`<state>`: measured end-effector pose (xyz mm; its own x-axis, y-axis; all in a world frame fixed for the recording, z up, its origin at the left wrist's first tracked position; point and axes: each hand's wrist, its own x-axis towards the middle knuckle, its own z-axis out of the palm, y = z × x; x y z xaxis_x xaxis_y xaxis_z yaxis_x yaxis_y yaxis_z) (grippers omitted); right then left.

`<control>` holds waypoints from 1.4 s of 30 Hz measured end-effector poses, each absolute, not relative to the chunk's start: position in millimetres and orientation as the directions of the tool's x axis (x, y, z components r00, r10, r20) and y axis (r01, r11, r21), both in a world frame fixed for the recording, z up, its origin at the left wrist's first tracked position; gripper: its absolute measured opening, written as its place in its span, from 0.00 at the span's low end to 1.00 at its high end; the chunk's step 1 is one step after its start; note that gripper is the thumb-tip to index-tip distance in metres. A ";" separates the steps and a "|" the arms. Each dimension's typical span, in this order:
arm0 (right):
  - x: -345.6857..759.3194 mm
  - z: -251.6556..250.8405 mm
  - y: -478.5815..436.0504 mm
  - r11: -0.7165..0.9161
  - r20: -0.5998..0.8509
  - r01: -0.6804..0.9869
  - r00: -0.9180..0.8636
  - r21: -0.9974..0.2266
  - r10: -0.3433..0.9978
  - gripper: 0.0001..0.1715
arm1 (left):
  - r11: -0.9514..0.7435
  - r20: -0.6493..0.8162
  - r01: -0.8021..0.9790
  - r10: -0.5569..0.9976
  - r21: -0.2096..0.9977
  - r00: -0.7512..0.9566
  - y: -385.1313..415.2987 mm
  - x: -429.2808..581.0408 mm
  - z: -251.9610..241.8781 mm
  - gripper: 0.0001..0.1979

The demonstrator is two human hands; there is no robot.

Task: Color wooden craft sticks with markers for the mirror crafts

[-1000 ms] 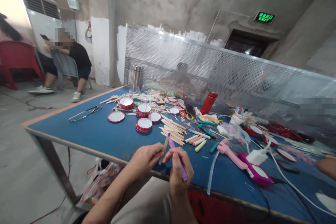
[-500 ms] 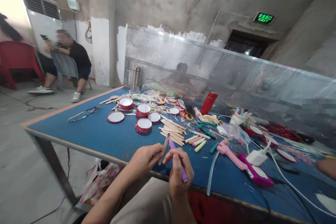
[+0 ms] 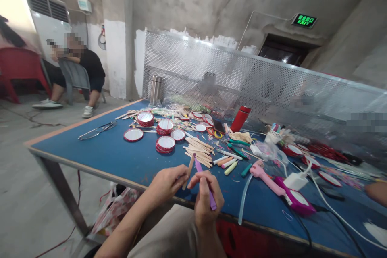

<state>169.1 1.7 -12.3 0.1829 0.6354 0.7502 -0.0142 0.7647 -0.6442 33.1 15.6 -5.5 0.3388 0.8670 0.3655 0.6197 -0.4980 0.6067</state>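
Wooden stick (image 3: 190, 171) slants upward in the left hand (image 3: 171, 182), whose grip is pinched on it just above the near edge of the worktop (image 3: 133, 165). Close on its right, the right hand (image 3: 208, 195) has its grip closed round a purple marker (image 3: 213, 202). Whether marker and stick touch at their dark upper ends is hard to make out, and fingers hide the marker's middle. Beyond lie a stick pile (image 3: 199, 150) and loose markers (image 3: 229, 162). Farther right, a white cup (image 3: 273, 137) holds pens; beside it, a clear bag (image 3: 269, 151) has contents too blurred to name. Far back stand a red bottle (image 3: 240, 119) and a steel flask (image 3: 156, 90), their insides unseen. At the right edge, another person's arm (image 3: 376, 193) is cut off.
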 end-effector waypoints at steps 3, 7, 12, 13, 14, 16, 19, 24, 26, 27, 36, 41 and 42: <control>169.4 -10.3 1.0 0.766 0.757 0.009 0.157 -0.643 0.634 0.11 | -0.502 0.369 0.606 0.864 0.616 0.341 15.6 32.9 -6.3 0.13; 169.3 -10.5 0.9 0.761 0.754 0.024 0.154 -0.649 0.638 0.11 | -0.504 0.371 0.595 0.864 0.626 0.341 14.9 32.9 -5.4 0.13; 168.6 -13.0 1.8 0.761 0.746 0.020 0.215 -0.649 0.630 0.10 | -0.500 0.371 0.610 0.866 0.614 0.336 14.3 33.1 -4.0 0.13; 168.6 -13.1 1.8 0.762 0.745 0.009 0.220 -0.647 0.630 0.10 | -0.503 0.373 0.611 0.864 0.611 0.337 14.3 33.1 -4.1 0.13; 168.7 -13.0 1.7 0.763 0.745 0.000 0.217 -0.647 0.631 0.10 | -0.504 0.376 0.612 0.863 0.610 0.336 14.5 33.1 -4.4 0.13; 169.2 -12.3 1.1 0.762 0.747 -0.007 0.189 -0.648 0.637 0.10 | -0.504 0.378 0.611 0.864 0.610 0.333 14.7 33.0 -5.0 0.14; 170.2 -10.5 0.1 0.761 0.754 0.009 0.145 -0.648 0.640 0.11 | -0.497 0.369 0.605 0.867 0.622 0.334 14.7 33.0 -5.1 0.14; 170.8 -10.3 0.1 0.757 0.756 0.055 0.132 -0.651 0.641 0.11 | -0.504 0.373 0.595 0.864 0.626 0.339 13.5 33.2 -3.0 0.14; 170.4 -11.6 0.7 0.756 0.754 0.058 0.156 -0.652 0.639 0.11 | -0.504 0.373 0.600 0.864 0.622 0.338 13.3 33.4 -2.5 0.13; 170.1 -12.3 1.0 0.757 0.752 0.051 0.173 -0.652 0.636 0.11 | -0.504 0.375 0.601 0.863 0.619 0.338 13.4 33.4 -2.5 0.13; 170.7 -10.1 -0.2 0.768 0.760 -0.011 0.134 -0.641 0.636 0.11 | -0.496 0.362 0.599 0.868 0.628 0.340 13.3 33.7 -2.2 0.13; 171.5 -10.9 1.5 0.772 0.767 0.002 0.120 -0.635 0.631 0.10 | -0.499 0.361 0.600 0.867 0.626 0.344 13.3 33.5 -2.7 0.13; 171.6 -11.2 1.9 0.768 0.763 0.006 0.119 -0.640 0.635 0.10 | -0.499 0.361 0.598 0.867 0.627 0.344 13.6 33.4 -3.2 0.13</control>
